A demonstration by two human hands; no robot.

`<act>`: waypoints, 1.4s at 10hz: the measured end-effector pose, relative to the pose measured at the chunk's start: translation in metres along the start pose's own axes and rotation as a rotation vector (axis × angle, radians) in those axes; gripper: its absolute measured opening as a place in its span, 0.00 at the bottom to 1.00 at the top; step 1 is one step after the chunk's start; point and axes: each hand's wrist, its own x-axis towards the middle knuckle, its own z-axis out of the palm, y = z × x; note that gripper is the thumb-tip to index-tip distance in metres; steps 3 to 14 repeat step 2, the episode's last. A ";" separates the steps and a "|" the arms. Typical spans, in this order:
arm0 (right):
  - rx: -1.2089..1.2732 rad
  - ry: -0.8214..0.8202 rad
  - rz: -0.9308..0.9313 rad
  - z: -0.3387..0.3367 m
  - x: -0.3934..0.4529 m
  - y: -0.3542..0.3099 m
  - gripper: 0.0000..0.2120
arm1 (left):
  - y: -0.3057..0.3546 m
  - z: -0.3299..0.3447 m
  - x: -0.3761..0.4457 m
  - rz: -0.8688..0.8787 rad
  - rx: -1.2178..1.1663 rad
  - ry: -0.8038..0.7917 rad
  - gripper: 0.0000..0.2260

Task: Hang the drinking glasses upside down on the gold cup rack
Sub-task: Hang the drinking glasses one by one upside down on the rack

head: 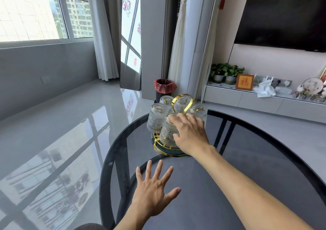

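Note:
The gold cup rack (181, 100) stands on the far side of a round dark glass table (247, 159), its heart-shaped handle rising above a round gold-rimmed base (158, 147). Several ribbed clear drinking glasses hang upside down on it, among them the left glass (156, 118) and the front glass (166, 132). My right hand (190, 132) lies over the front glass, fingers spread across its upturned bottom and side. My left hand (155, 191) hovers flat over the table nearer to me, fingers apart, holding nothing.
A black bin with a red liner (165, 88) stands on the floor behind the table. A low cabinet with potted plants (225, 74), a framed sign and tissues runs along the right wall under a television. Glossy grey floor lies to the left.

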 end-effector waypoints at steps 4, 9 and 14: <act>0.138 0.113 0.016 -0.008 -0.053 0.000 0.35 | 0.001 -0.004 -0.004 -0.028 -0.025 -0.012 0.37; 0.138 0.113 0.016 -0.008 -0.053 0.000 0.35 | 0.001 -0.004 -0.004 -0.028 -0.025 -0.012 0.37; 0.138 0.113 0.016 -0.008 -0.053 0.000 0.35 | 0.001 -0.004 -0.004 -0.028 -0.025 -0.012 0.37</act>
